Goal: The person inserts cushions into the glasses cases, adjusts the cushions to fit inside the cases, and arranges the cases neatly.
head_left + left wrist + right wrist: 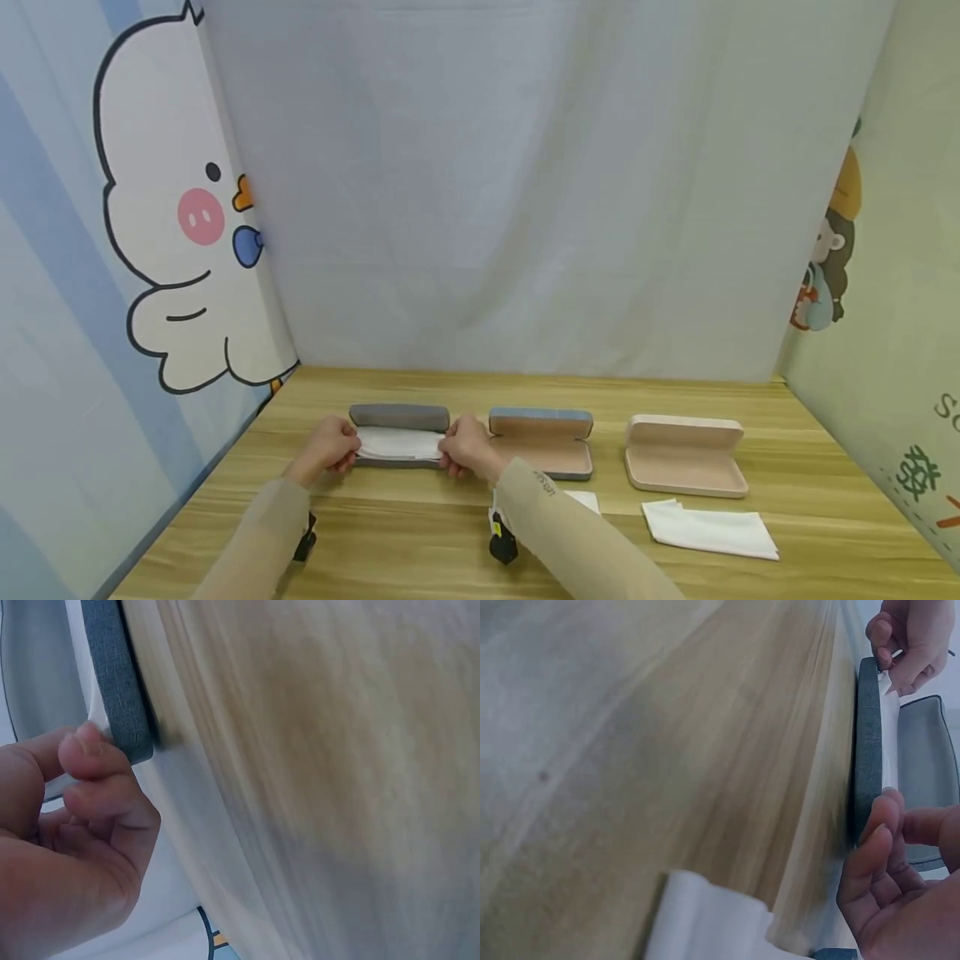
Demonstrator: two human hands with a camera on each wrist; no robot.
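Note:
A grey glasses case [399, 416] stands with its lid up at the left of the table, and a folded white cloth [397, 444] lies across its lower half. At the cloth's left end, my left hand [332, 444] pinches it between thumb and fingers, right at the case's end. My right hand [468, 448] pinches the opposite end, beside the case's right corner. From the right wrist, the cloth [889, 742] shows as a white strip along the inner side of the case wall [867, 735]. The left wrist view shows my left fingertips at the case's corner [120, 682].
Right of my hands stand a blue-grey glasses case [543, 454] and a cream one [686, 471], both open with pinkish linings. One folded white cloth [708, 531] lies before the cream case; another [583, 500] is partly hidden by my right sleeve. A curtain [525, 208] hangs behind the table.

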